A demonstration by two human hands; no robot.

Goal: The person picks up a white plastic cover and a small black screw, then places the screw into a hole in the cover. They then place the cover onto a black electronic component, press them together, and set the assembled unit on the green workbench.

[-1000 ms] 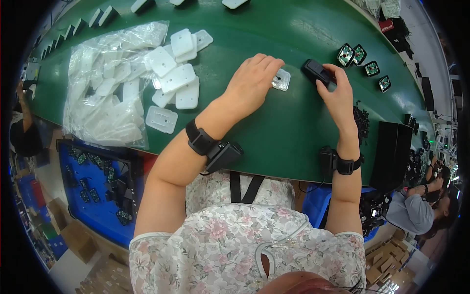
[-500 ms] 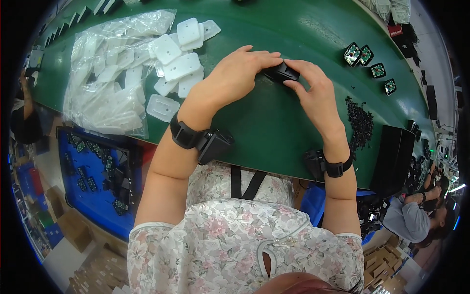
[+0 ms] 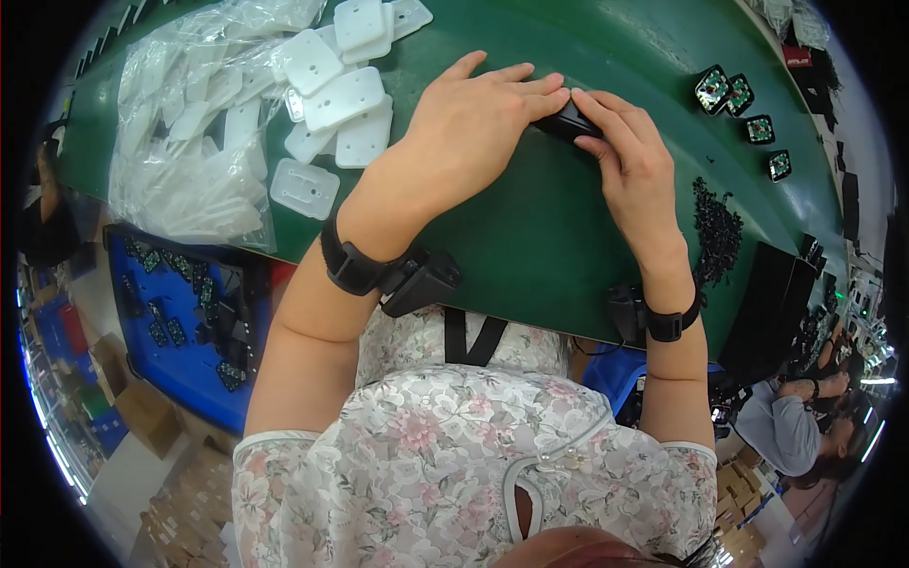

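Between my two hands is a small black plastic housing [image 3: 566, 123] on the green tabletop, partly covered by fingers. My left hand [image 3: 466, 128] lies over its left end, fingertips pressed on the top edge. From the other side, my right hand [image 3: 636, 156] pinches it, thumb on the near side and fingers on the far side. The fingertips of both hands meet above it. To the right of my right hand lies a heap of small black parts [image 3: 718, 232]. Left of my left hand are white plastic plates [image 3: 346, 99], some stacked loosely.
A clear plastic bag [image 3: 189, 133] of more white plates covers the table's left. Several open black casings with green circuit boards [image 3: 759, 130] stand far right. A black box [image 3: 772, 298] sits at the right edge. Lower left, a blue tray [image 3: 170, 379] holds circuit boards.
The view has shifted slightly. My right fingers have moved in against my left fingertips over the housing, which now shows less between them.
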